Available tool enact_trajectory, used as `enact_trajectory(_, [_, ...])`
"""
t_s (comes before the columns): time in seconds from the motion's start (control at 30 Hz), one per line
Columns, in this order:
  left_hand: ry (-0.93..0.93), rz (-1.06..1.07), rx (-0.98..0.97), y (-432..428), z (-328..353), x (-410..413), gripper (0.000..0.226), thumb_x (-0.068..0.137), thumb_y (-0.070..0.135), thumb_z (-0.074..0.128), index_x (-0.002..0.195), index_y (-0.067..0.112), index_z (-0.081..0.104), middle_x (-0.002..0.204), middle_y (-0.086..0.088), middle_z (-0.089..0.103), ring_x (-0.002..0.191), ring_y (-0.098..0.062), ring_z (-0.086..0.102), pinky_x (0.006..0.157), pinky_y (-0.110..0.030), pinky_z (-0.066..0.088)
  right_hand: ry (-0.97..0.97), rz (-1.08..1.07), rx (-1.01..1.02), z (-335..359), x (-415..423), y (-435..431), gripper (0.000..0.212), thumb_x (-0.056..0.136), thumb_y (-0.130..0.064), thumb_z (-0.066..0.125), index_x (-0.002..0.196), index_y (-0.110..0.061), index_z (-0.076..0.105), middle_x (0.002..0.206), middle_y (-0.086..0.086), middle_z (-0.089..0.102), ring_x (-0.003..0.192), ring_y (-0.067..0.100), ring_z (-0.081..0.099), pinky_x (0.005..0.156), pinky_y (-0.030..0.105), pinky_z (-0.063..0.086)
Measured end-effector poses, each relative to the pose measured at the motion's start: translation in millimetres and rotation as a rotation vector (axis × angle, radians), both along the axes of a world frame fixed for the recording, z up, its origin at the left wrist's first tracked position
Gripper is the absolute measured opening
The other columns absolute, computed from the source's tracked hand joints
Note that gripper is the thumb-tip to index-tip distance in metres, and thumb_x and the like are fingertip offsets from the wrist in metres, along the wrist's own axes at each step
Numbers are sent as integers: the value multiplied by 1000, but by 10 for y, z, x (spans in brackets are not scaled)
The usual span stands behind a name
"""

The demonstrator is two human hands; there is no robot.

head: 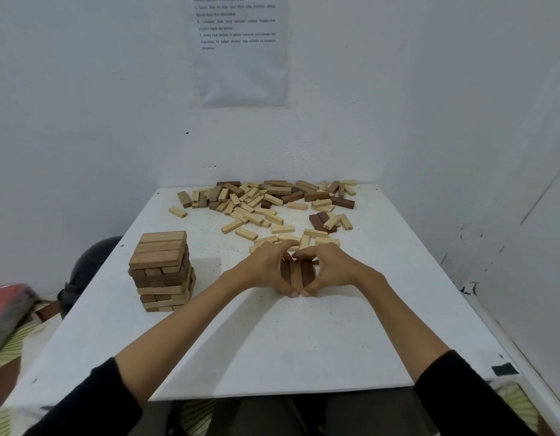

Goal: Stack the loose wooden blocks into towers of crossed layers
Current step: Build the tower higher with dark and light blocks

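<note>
A row of brown wooden blocks (299, 275) lies side by side on the white table (272, 347) near its middle. My left hand (266, 265) cups the row's left side and my right hand (327, 267) cups its right side, with thumbs meeting at the near ends and forefingers at the far ends. A finished tower of crossed layers (162, 272) stands to the left. Several loose light and dark blocks (266, 202) lie scattered across the far part of the table.
White walls close in behind and to the right. A printed sheet (241, 48) hangs on the back wall. A dark rounded object (90, 269) sits beyond the table's left edge, and a blurred red object (8, 313) shows at the far left.
</note>
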State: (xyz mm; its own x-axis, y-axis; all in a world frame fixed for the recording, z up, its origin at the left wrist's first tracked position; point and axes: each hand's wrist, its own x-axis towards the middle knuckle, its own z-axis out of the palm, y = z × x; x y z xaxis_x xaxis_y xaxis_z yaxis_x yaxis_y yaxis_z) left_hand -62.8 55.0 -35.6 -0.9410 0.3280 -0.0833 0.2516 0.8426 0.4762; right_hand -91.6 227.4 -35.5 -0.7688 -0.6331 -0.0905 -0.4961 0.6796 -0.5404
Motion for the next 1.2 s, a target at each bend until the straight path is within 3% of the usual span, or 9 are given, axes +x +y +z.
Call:
enact_trajectory(0.23, [66,-21,-56,-180,615,-20,98,60,27,87,141,16,33,122,-6,62,111,-20,56,93,-26,42,21,-2,-141,445,-39,-129,79,61,-21,86,132,-14,51,125,0,59,117,13,53,102,30,43])
enact_trajectory(0.4, [125,-9,-64,-433,1191,86,91,58,26,88,135,20,40,118,-2,63,107,-16,58,90,-24,45,86,48,-226,956,20,-371,81,59,-23,88,130,-20,47,112,-9,56,108,9,55,97,29,46])
enact_trajectory(0.57, [140,75,-106,-837,1529,280,93,60,28,87,138,23,37,121,-2,62,109,-17,59,95,-27,45,121,122,-242,1284,93,-779,73,61,-25,87,122,-22,48,111,0,62,103,15,59,91,30,49])
enact_trajectory(0.73, [120,171,-93,-1256,1589,509,92,59,27,87,137,24,37,116,1,64,105,-15,60,92,-23,44,109,224,-228,1378,183,-1251,72,62,-23,86,122,-19,46,105,1,65,93,12,62,82,23,49])
enact_trajectory(0.93, [60,258,-37,-1619,1440,709,90,60,19,88,135,26,39,112,3,64,103,-12,61,97,-30,48,77,305,-168,1268,265,-1666,73,62,-24,86,122,-19,44,100,-2,64,91,13,61,79,27,51])
enact_trajectory(1.1, [19,284,-15,-1814,1310,773,89,60,20,88,134,27,38,113,6,63,103,-9,59,93,-22,45,90,330,-115,1199,321,-1853,75,64,-28,85,126,-20,44,102,-5,58,83,7,55,61,11,38])
enact_trajectory(1.2, [8,287,-3,-1851,1239,775,89,60,20,87,135,26,38,113,5,62,103,-9,58,88,-17,43,91,335,-89,1159,327,-1901,76,63,-30,85,126,-21,44,107,-2,61,86,9,54,63,13,38])
